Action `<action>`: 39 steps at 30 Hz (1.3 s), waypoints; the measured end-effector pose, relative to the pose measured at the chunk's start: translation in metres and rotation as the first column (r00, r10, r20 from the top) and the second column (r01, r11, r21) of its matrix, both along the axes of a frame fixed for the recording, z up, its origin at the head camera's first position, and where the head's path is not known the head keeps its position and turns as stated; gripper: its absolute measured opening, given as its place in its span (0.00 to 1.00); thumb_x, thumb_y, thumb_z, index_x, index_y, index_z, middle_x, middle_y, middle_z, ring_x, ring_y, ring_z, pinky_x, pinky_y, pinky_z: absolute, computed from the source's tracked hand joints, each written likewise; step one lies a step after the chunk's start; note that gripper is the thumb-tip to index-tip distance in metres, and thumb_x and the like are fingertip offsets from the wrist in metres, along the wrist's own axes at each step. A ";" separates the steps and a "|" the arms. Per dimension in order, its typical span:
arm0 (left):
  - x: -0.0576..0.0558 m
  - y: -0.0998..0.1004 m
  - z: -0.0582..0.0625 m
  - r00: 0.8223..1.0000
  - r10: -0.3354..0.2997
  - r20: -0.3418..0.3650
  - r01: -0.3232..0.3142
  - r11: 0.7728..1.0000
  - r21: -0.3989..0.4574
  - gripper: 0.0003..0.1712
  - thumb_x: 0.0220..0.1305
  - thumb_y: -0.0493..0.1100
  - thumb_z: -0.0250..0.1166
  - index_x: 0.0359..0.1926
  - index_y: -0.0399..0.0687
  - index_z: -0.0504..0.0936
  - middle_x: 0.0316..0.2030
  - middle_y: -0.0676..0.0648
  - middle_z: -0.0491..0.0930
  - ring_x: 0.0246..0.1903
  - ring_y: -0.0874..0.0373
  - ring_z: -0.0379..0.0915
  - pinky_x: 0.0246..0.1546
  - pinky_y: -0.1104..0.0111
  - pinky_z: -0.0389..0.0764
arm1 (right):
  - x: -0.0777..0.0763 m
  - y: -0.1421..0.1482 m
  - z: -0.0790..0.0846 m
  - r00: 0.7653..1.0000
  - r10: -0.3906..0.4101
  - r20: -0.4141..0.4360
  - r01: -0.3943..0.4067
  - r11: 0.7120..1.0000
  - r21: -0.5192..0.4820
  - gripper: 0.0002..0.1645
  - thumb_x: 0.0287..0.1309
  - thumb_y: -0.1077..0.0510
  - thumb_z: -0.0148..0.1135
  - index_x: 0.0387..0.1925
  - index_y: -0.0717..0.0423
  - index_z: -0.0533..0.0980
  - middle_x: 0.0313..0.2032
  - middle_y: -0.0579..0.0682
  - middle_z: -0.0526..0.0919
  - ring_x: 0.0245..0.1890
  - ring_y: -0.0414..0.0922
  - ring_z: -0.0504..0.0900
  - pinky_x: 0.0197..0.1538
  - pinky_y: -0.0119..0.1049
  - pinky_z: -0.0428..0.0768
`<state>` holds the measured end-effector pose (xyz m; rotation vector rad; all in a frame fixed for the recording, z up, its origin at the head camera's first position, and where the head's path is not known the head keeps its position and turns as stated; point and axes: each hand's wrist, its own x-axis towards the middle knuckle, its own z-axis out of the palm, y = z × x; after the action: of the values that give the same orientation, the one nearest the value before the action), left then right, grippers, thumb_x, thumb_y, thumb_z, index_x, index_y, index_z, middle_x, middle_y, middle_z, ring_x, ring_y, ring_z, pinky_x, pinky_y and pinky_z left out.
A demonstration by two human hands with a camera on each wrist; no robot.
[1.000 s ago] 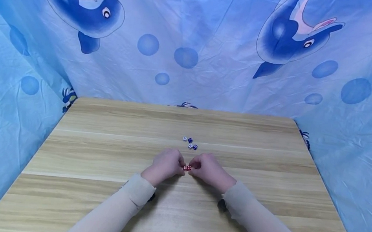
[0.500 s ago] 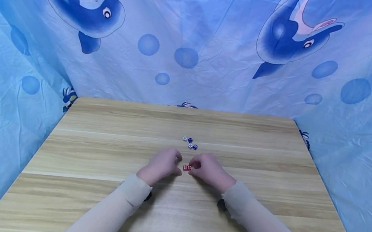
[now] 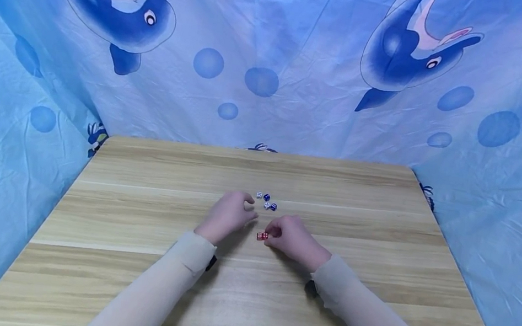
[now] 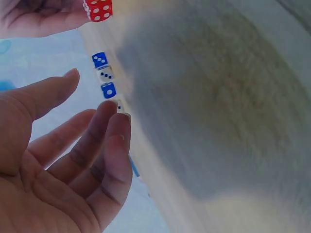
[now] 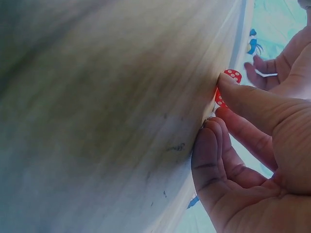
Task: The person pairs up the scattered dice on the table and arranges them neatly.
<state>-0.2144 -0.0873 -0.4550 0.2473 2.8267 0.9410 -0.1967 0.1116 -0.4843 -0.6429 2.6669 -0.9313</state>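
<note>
Two red dice with white dots [image 3: 262, 236] sit side by side on the wooden table. My right hand [image 3: 293, 237] pinches the right one between thumb and index finger, and the fingers partly cover it in the right wrist view. Just beyond lie two white dice [image 3: 258, 195] and two blue dice [image 3: 274, 206], grouped close together. To their left is my left hand [image 3: 229, 215], holding nothing, fingers loosely bent and thumb apart. From the left wrist, a blue die [image 4: 99, 60] shows past the fingertips, while a white die [image 4: 120, 106] is partly hidden behind them.
The wooden table [image 3: 362, 194] reaches back to a blue cloth backdrop [image 3: 307, 119] with dolphin prints, which also hangs at both sides. Both forearms come in from the near edge in light sleeves [image 3: 369, 317].
My left hand has let go of the left red die, drawn back to the left, then moved forward toward the white and blue dice. The right hand has stayed at the red dice.
</note>
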 end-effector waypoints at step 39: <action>-0.037 0.035 -0.008 0.998 -0.053 -0.035 0.044 0.977 -0.207 0.12 0.57 0.46 0.78 0.26 0.48 0.83 0.22 0.52 0.78 0.23 0.56 0.74 0.25 0.64 0.76 | 0.003 0.000 0.004 1.000 0.006 -0.002 -0.006 0.999 -0.033 0.10 0.53 0.61 0.78 0.37 0.55 0.85 0.27 0.39 0.81 0.30 0.38 0.78 0.39 0.36 0.79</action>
<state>-0.2512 -0.0522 -0.4634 0.3110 2.9119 0.6333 -0.1942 0.1119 -0.4803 -0.6595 2.6546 -0.9758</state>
